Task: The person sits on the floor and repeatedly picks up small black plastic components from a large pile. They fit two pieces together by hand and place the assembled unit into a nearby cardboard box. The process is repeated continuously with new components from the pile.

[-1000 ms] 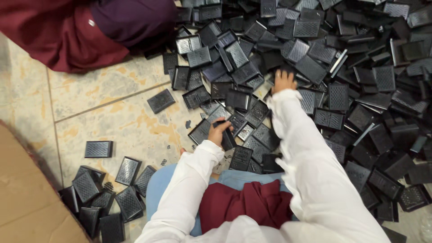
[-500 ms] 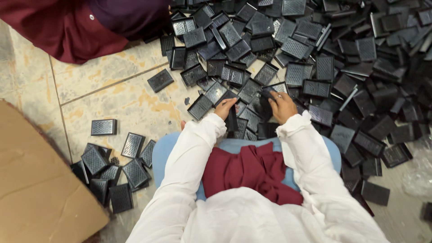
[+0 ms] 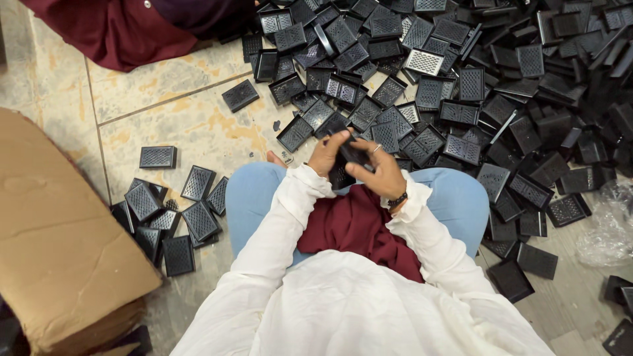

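I sit on a tiled floor with my knees apart, in white sleeves and light blue trousers. My left hand (image 3: 325,154) and my right hand (image 3: 381,174) meet in front of my lap, both closed around one black rectangular grille part (image 3: 352,153). A large heap of the same black perforated plastic parts (image 3: 501,86) spreads across the floor ahead and to the right, touching my knees. A smaller cluster of these parts (image 3: 173,214) lies on the floor by my left knee.
A brown cardboard box (image 3: 56,244) stands at the left edge. Another person in dark red clothing (image 3: 125,26) sits at the top left. Crumpled clear plastic (image 3: 603,227) lies at the right. Single loose parts (image 3: 157,157) rest on the bare tiles.
My right hand has drawn back from the heap, and both hands have come together over my lap around one black part. The view has shifted toward my body.
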A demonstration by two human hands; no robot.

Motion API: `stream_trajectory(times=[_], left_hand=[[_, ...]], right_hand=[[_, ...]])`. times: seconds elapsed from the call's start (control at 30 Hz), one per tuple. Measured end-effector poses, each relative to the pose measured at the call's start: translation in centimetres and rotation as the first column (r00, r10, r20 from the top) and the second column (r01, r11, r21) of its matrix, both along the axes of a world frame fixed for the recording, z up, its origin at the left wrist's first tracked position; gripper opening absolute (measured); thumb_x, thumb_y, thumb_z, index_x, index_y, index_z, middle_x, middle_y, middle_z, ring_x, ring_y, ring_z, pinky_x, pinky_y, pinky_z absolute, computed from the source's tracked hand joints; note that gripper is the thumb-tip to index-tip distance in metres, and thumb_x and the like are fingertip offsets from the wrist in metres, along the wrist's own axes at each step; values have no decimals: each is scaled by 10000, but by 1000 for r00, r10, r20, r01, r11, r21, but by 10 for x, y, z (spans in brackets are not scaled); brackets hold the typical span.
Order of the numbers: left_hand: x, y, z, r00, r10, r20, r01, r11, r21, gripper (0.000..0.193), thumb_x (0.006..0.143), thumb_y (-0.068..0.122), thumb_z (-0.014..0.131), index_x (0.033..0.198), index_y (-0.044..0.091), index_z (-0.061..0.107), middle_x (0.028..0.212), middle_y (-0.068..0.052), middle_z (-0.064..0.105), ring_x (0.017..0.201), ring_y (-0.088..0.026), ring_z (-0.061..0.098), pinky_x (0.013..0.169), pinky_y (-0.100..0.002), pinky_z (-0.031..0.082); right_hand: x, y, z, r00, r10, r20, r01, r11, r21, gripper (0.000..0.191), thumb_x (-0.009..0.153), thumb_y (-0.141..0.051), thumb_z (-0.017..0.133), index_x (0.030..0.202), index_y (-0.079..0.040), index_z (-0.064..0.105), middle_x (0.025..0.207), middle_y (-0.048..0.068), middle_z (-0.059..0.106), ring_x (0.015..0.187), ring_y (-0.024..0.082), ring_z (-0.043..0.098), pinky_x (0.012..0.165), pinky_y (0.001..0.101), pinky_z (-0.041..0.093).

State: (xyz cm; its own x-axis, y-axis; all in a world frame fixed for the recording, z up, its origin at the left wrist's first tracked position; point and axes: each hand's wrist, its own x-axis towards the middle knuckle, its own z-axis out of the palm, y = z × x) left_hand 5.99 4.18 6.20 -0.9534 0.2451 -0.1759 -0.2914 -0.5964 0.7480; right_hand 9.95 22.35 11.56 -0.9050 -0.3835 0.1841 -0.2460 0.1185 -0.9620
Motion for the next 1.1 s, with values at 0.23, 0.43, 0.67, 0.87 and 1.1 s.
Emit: stream_trajectory(times=[0.23,0.43,0.67,0.87,1.1], left_hand=[[14,4,8,924,340,-174,-348,937,-17,612,1028,544,507,1317,23,644,1151,-47,703,1004,-133,654,907,-279,534],[31,-9,35,928,319,-191,-328,945,-16,685,1054,596,446,1298,-20,622,1136,-105,677,1017,-165,657,911,-310,540],[61,-3,41,895,342,-286,-367,929,-37,473,1003,329,676,1333,12,554,1209,-83,640,1067,-138,595,956,-286,500],[61,-14,39,917,309,-253,-296,951,90,374,1004,81,704,1334,0,548,1214,-129,650,1089,-196,632,972,-331,528],[74,-51,54,971,195,-135,-119,894,431,358,1021,90,601,1367,49,520,1268,-172,646,1162,-273,657,1031,-424,558]], right_hand=[[24,-21,22,993,-103,52,109,985,-137,525,907,-65,788,1372,61,577,1263,112,671,1155,156,641,1015,280,519],[52,-45,28,991,-56,121,90,949,-302,539,888,14,791,1374,89,571,1320,136,641,1217,177,620,1071,308,501],[67,-51,18,993,-50,103,79,951,-300,622,865,2,811,1416,95,540,1385,158,626,1275,196,608,1110,333,483],[68,-52,-3,989,-47,143,90,945,-314,507,975,-51,709,1427,94,531,1392,127,619,1268,197,600,1089,323,489],[60,-37,-14,781,289,553,139,784,-605,331,1028,-116,592,1328,23,580,1211,100,707,1091,202,709,977,401,591]])
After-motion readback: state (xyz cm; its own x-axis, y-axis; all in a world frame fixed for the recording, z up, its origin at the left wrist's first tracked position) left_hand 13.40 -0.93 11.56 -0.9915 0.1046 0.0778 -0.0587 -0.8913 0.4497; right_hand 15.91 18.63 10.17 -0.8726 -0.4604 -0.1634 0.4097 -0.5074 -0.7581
